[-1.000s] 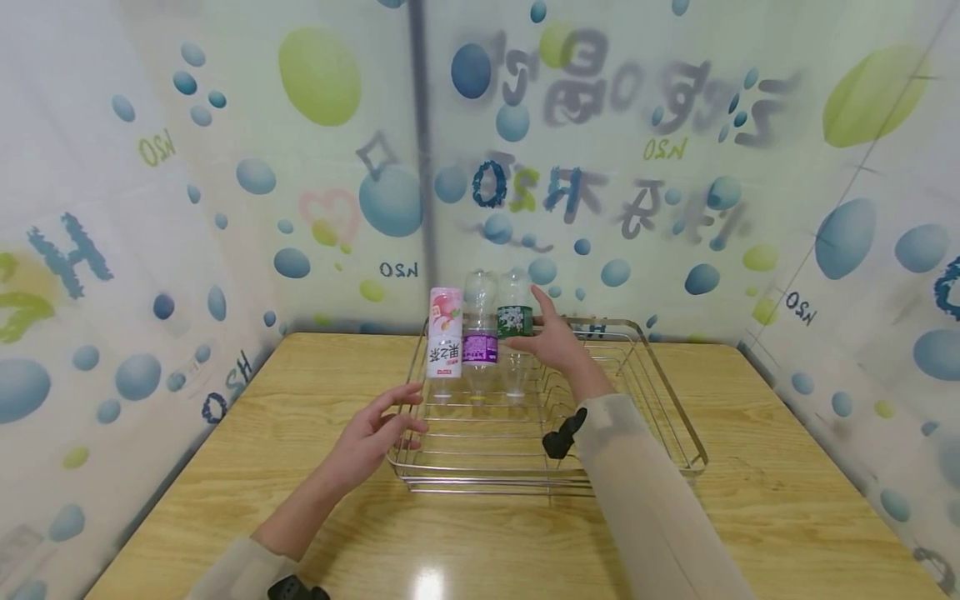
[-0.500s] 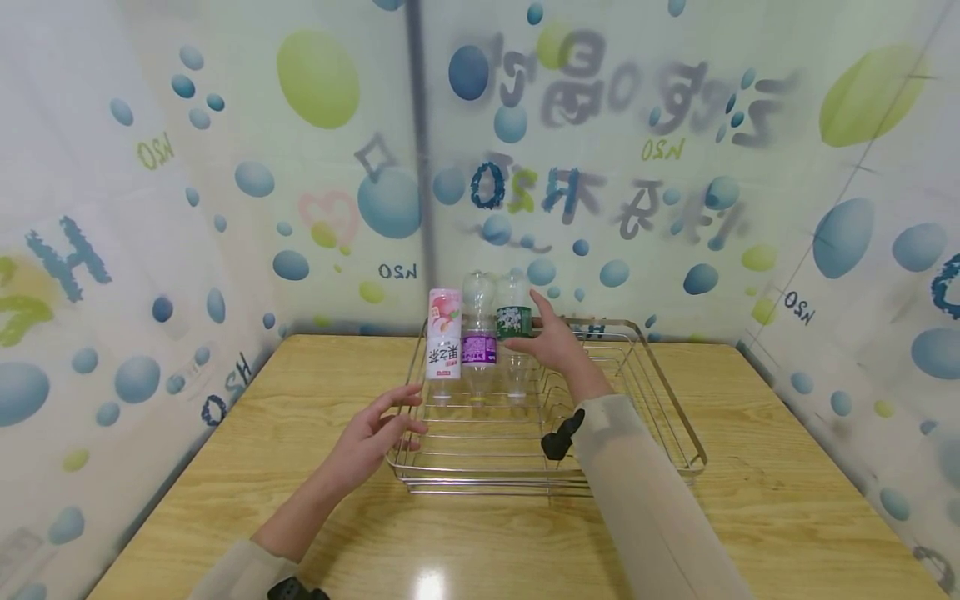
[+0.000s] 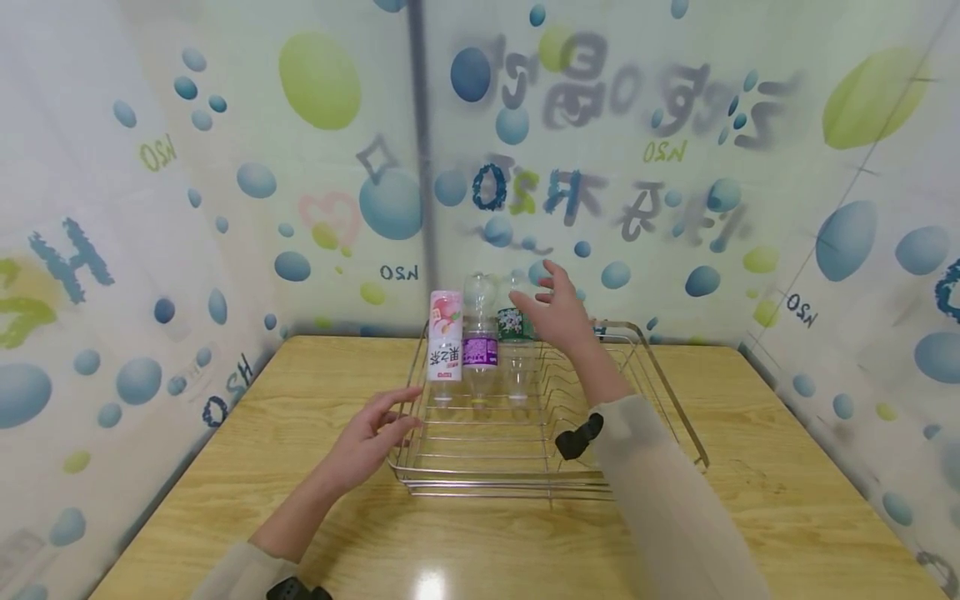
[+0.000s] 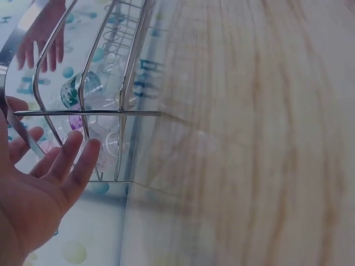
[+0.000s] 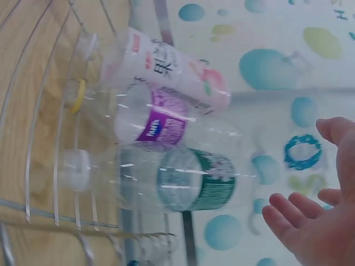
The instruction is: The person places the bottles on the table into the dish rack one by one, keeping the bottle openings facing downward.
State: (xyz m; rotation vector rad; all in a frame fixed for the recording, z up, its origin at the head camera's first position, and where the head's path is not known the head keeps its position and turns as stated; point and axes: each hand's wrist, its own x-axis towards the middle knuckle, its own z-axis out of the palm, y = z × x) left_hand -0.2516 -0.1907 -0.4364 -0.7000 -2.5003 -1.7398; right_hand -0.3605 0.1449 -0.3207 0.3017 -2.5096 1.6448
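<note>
Three empty plastic bottles stand cap-down in a wire dish rack (image 3: 480, 477), side by side at its back left. They are a pink-and-white labelled bottle (image 3: 446, 333), a purple-labelled bottle (image 3: 480, 350) and a green-labelled bottle (image 3: 516, 323). My right hand (image 3: 558, 312) is just right of the green-labelled bottle's upper part and hides some of it in the head view. Its fingers are spread and hold nothing; the right wrist view shows a gap to the bottle. At the rack's left side, my left hand (image 4: 39, 194) has its fingers loosely extended by the wires.
The rack rests on a wood-grain table (image 3: 285, 400). Bent wire dividers (image 3: 562, 392) run through the rack, right of the bottles. A printed curtain (image 3: 337, 183) hangs close behind the table and down both sides.
My right hand has come off the green-labelled bottle, moving up and to the right. The three bottles stay in place, and my left hand remains by the rack's left side.
</note>
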